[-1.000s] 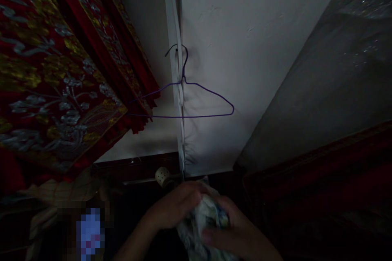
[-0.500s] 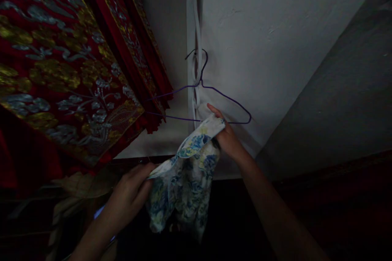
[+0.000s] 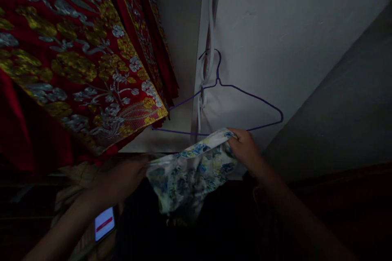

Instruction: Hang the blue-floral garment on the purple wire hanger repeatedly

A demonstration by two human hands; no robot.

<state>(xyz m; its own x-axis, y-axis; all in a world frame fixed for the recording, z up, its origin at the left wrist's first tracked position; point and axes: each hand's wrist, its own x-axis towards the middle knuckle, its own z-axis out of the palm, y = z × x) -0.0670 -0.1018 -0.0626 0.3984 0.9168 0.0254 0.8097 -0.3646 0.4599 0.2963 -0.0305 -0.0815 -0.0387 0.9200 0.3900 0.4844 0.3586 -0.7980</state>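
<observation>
Head view: just below the purple hanger (image 3: 257, 97), the floral garment (image 3: 199, 171) is pinched at its band by the closed right hand (image 3: 245, 147) and apparently the blurred left hand (image 3: 134, 171), probably to keep that edge stretched.

Dim, underexposed view. Light source out of frame; pale wall (image 3: 269, 40) catches most of it, grey and uneven, with soft shadows by the hanger (image 3: 257, 98) and cable (image 3: 211, 16). Metallic embroidery (image 3: 76, 67) gives dull glints. Phone screen (image 3: 104, 224) is the brightest patch, glowing lower left, text unreadable. Bottom centre and lower right sink to near black, detail lost. Left hand (image 3: 134, 171) smeared by motion blur; floral cloth (image 3: 196, 167) soft, lower folds murky. Wide-angle stretch towards edges, corners darker.
</observation>
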